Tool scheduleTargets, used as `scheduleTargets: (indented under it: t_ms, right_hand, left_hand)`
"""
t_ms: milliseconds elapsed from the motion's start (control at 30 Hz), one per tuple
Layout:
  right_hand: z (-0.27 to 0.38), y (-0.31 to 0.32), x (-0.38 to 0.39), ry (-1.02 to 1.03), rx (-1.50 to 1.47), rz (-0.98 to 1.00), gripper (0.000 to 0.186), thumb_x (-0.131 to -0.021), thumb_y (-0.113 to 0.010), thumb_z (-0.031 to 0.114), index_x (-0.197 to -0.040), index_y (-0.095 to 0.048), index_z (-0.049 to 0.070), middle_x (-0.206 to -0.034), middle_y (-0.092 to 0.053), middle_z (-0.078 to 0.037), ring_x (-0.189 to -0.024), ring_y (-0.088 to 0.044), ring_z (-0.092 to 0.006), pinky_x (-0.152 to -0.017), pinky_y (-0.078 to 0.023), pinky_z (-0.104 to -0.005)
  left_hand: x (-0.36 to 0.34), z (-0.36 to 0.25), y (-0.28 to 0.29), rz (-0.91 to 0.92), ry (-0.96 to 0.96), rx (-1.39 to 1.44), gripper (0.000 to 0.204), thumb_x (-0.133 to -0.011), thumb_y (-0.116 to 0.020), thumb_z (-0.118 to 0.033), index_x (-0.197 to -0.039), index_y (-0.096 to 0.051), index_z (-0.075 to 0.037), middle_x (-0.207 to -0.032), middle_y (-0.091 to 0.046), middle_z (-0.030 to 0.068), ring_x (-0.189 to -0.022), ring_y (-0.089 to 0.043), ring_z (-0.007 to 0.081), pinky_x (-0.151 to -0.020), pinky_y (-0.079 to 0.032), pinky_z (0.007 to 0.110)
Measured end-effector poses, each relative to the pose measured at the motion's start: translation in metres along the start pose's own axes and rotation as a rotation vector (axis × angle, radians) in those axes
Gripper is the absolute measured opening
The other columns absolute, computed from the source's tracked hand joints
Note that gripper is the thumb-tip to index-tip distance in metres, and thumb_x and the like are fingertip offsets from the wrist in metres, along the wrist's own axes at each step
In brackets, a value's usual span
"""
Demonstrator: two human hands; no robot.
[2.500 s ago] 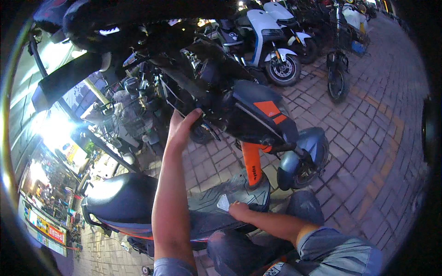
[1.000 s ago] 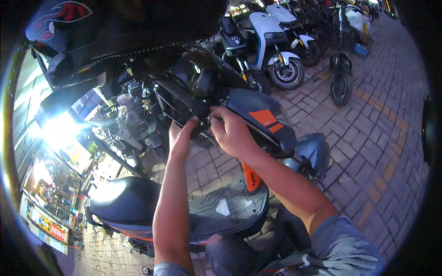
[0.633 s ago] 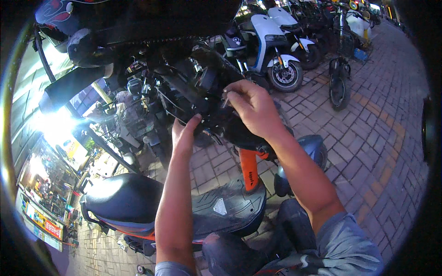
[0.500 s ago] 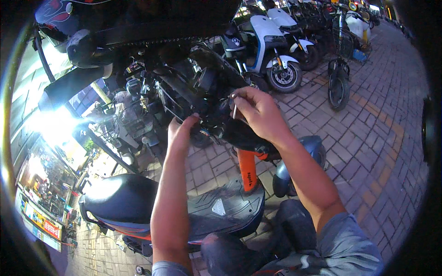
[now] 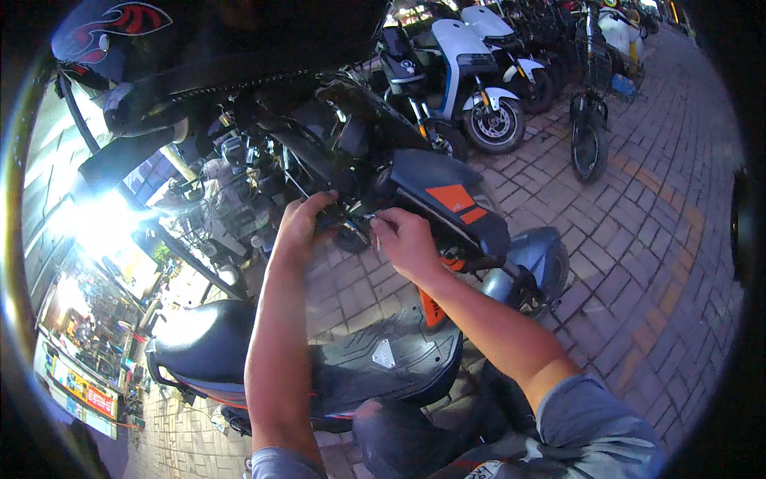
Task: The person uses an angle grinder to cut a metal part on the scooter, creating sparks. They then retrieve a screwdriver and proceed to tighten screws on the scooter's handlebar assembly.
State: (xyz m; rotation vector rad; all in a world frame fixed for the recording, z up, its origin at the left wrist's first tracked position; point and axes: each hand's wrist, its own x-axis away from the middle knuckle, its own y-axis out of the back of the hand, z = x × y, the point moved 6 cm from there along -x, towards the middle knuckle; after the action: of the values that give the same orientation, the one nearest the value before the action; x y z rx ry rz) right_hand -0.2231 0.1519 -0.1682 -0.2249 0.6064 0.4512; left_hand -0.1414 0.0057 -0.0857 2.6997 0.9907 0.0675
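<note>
Pavement of grey rectangular bricks spreads right across the ground, and planted on it is a black scooter with orange trim, seat to the left, its dark front end right up at both hands. Overhead, cut by the upper edge, hangs a big black shape with a red-and-white flame pattern. Beyond, white-and-blue scooters stand parked, and off to the left a dazzling white lamp flares above a red-and-yellow printed panel. Back to the scooter, and look at it: a ridged dark footboard, a rounded, glossy black seat, a dark panel with orange patches slanting just past the right hand, a blue-grey front mudguard, a bright orange stem partly behind the forearm. Now the hands! The bare left hand is at the dark parts, thumb and fingers forward, blurred; whether it grips anything cannot be told. The bare right hand, near it but apart, makes a narrow pinch. A pale triangular badge lies flat on the footboard, and, smallest of all, a thin, pale piece sits between right thumb and forefinger, its end poking out below.
</note>
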Motion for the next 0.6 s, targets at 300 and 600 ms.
scheduleTargets:
  t_ms: [300,600]
  right_hand:
    - [-0.001,-0.018,0.0,-0.122,-0.362,-0.001,0.024,-0.089,-0.057,0.017,-0.104,-0.06,-0.001,-0.088,-0.066,-0.012,-0.079,-0.063,-0.0187,-0.071,-0.048,-0.0304]
    - [-0.003,-0.031,0.002,-0.298,-0.893,0.105,0.032,-0.091,-0.055,0.014,-0.116,-0.053,-0.005,-0.102,-0.06,-0.005,-0.089,-0.054,-0.0076,-0.08,-0.044,-0.0238]
  left_hand:
    - [0.005,0.01,-0.006,-0.067,-0.157,0.111,0.037,-0.079,-0.064,-0.027,-0.099,-0.061,0.003,-0.09,-0.064,0.0092,-0.078,-0.063,0.021,-0.068,-0.054,0.034]
    - [0.002,0.009,-0.001,-0.014,0.003,0.095,0.034,-0.08,-0.064,-0.03,-0.098,-0.062,-0.002,-0.085,-0.063,0.0086,-0.073,-0.062,0.0202,-0.067,-0.053,0.034]
